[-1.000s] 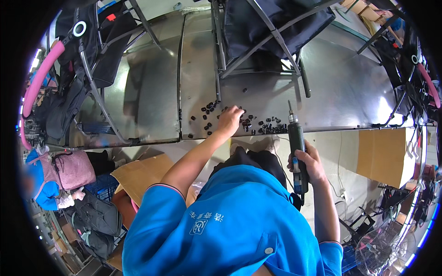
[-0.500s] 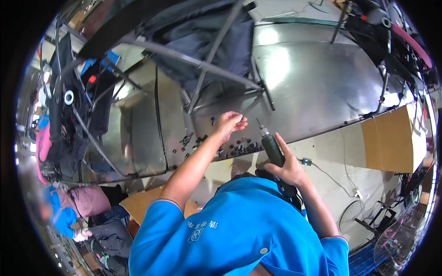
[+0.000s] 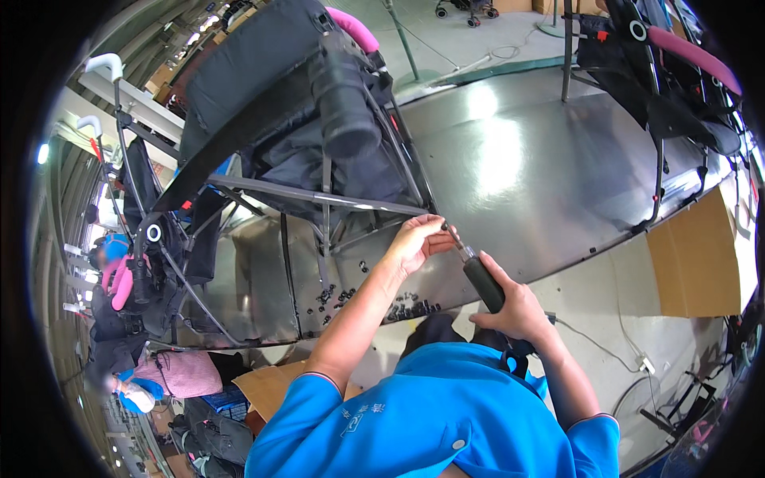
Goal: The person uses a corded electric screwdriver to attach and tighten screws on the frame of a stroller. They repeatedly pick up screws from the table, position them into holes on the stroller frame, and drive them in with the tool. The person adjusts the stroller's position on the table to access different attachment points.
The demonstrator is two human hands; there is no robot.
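My right hand (image 3: 519,312) is wrapped around a dark green electric screwdriver (image 3: 483,284), which points up and left. Its bit reaches the fingertips of my left hand (image 3: 421,243). Those fingers are pinched on a small dark part (image 3: 445,227), too small to name surely, at the end of a grey frame tube (image 3: 351,201). The tube belongs to a black stroller (image 3: 279,103) lying tilted on the metal worktable (image 3: 510,191), a pink bar at its top. Small black parts (image 3: 410,307) are scattered near the table's front edge.
A second stroller (image 3: 669,95) with a pink bar stands at the right end of the table, another (image 3: 151,231) at the left. A cardboard sheet (image 3: 693,267) leans at the right. The screwdriver's cable (image 3: 594,344) runs over the floor. A co-worker (image 3: 131,390) is at the lower left.
My left hand has moved right and slightly down, to the screwdriver's bit. The screwdriver has shifted slightly right and down. The stroller frame is turned, its tube end now by my fingers.
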